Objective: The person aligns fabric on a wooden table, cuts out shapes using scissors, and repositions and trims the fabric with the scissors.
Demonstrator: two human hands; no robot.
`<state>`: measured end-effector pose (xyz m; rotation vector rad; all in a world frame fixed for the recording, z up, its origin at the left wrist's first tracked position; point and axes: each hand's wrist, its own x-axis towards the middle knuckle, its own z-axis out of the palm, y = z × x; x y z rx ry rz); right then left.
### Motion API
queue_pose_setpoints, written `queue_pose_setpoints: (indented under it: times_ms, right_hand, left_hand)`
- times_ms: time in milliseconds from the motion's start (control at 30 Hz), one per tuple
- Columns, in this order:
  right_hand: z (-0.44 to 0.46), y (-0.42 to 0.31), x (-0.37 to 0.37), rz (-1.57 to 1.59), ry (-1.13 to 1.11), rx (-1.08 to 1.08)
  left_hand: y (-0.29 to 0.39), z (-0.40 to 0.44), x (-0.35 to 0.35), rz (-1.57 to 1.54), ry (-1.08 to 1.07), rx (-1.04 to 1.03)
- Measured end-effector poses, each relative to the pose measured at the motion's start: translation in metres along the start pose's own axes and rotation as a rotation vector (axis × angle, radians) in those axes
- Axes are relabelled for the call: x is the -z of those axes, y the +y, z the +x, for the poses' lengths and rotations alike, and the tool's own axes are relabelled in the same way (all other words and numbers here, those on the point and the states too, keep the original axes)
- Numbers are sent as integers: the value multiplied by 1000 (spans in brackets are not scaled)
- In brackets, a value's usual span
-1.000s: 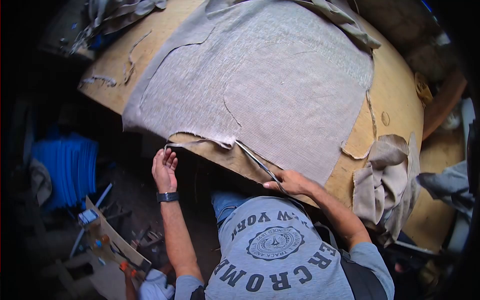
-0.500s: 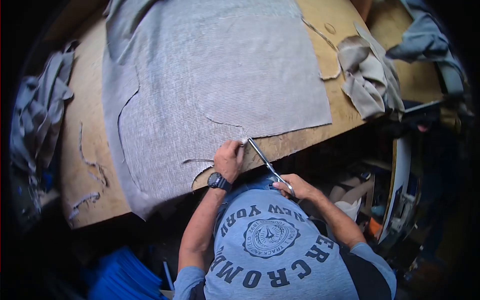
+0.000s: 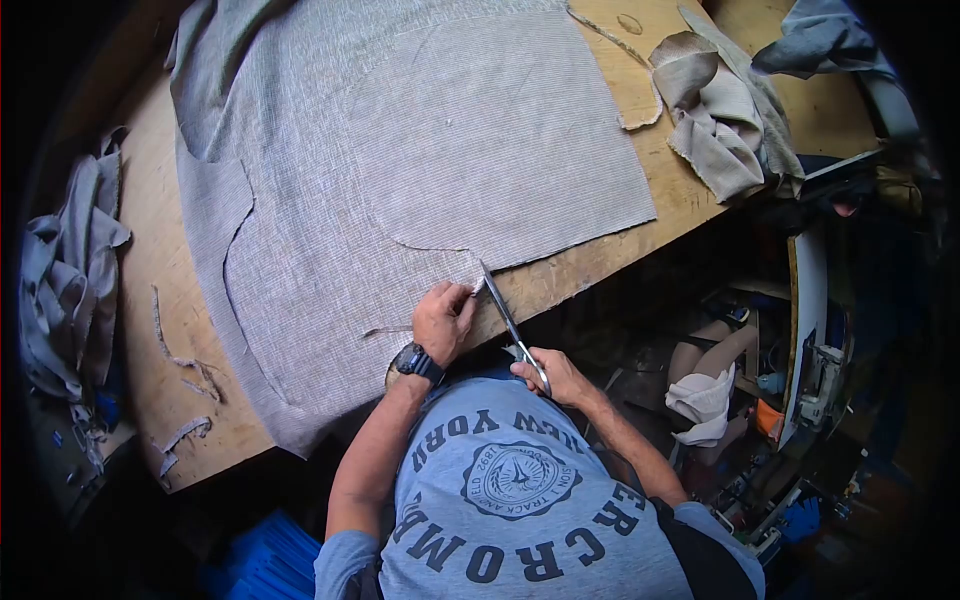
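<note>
A large sheet of grey ribbed fabric [image 3: 490,130] lies over the wooden table, with a dark curved line along its left part. At its near edge, my left hand [image 3: 443,322] is closed, pinching a small bit of the fabric between thumb and fingers. My right hand [image 3: 560,378] is closed round the handles of metal scissors [image 3: 503,313]. Their blades point away from me, and the tips touch the fabric edge just right of my left fingertips. A thin strip of fabric [image 3: 388,330] shows left of my left hand.
The wooden table [image 3: 150,390] has a near edge running up to the right. Crumpled fabric [image 3: 715,125] lies at right, and more grey cloth [image 3: 75,265] hangs at left. Loose scraps [image 3: 180,355] lie on the wood. Blue material [image 3: 265,560] sits below.
The view has shifted, so the table and fabric sit higher and further left. My left hand still pinches the fabric, and the scissors stay at its edge.
</note>
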<state>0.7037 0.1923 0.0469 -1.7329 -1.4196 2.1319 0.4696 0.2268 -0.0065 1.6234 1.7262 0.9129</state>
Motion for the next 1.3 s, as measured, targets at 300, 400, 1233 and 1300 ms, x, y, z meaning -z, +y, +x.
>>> queue_pose_setpoints:
  times_ms: [300, 400, 1233, 1300]
  right_hand:
    - [12, -8, -5, -176, 95, 78]
    - [14, -7, -3, -134, 102, 119]
    - [22, -10, 0, -128, 93, 143]
    - [22, -10, 2, -141, 80, 103]
  left_hand:
    - [2, 2, 4, -91, -19, 71]
    - [5, 5, 5, -79, -9, 66]
    - [-2, 9, 12, -167, -30, 196]
    - [-2, 10, 14, -164, -39, 211]
